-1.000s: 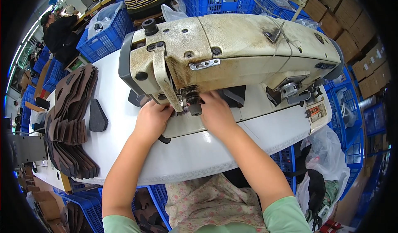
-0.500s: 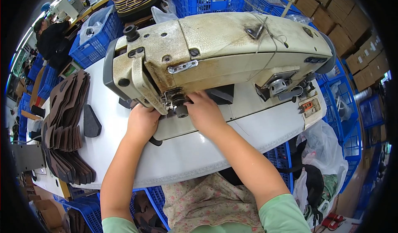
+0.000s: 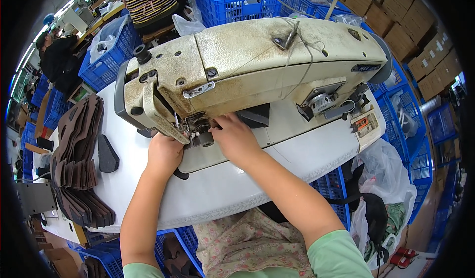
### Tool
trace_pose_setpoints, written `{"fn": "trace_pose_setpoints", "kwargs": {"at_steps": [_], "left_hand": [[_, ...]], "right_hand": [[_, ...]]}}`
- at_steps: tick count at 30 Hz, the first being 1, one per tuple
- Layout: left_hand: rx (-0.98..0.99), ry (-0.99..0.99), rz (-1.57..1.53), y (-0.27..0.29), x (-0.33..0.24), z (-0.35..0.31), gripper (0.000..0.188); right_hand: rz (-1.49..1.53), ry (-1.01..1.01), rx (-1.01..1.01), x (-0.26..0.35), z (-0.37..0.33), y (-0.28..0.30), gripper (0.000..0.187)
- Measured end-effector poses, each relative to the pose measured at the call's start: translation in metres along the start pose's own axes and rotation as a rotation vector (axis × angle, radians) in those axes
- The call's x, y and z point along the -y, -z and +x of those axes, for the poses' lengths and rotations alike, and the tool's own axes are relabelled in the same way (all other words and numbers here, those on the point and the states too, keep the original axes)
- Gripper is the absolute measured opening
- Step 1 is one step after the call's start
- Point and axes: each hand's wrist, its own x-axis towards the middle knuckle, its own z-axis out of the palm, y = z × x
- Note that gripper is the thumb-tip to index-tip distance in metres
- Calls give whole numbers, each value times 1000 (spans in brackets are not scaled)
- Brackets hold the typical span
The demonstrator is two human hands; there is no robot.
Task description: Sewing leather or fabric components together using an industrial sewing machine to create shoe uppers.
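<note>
Both my hands are at the needle end of a worn cream sewing machine (image 3: 247, 50). My left hand (image 3: 166, 153) rests on the bed left of the presser area, its fingers hidden behind the machine head. Right of the dark round roller (image 3: 206, 139), my right hand (image 3: 236, 139) has its fingers curled in close; what they hold is hidden. A dark flat piece (image 3: 256, 115) lies on the bed just beyond that hand. The edge of another dark piece (image 3: 146, 132) shows left of the head.
On the white table (image 3: 232, 184), stacked brown cut pieces (image 3: 74, 159) lie at the left beside a single dark piece (image 3: 108, 154). Orange-handled snips (image 3: 364, 124) sit at the machine's right end. Blue crates (image 3: 242, 6) and cartons (image 3: 401, 11) stand around; other people work at the back left.
The view has shifted, so the machine and table appear a little farther left and lower. My right hand has moved slightly right of the roller; my left hand stays by the machine head.
</note>
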Motion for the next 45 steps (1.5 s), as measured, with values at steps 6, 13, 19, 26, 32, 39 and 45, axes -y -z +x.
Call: {"fn": "trace_pose_setpoints", "kwargs": {"at_steps": [6,13,19,26,32,39,45], "left_hand": [[-22,-18,9,1,1,1,8],[-8,-34,9,4,0,1,8],[15,-5,11,3,0,-1,8],[25,12,-11,4,0,0,11],[-21,-35,-73,5,-1,6,12],[-82,-16,-117,7,-3,3,20],[-76,23,-150,1,-2,6,23]], "right_hand": [[-13,-5,1,1,0,-2,26],[-16,7,-13,2,-1,1,27],[-14,24,-30,0,-1,-2,27],[18,34,-52,-1,1,-3,25],[-24,66,-110,8,-11,11,23],[483,-128,-765,-46,-145,115,10],[48,-514,-1126,-251,-148,246,46]]}}
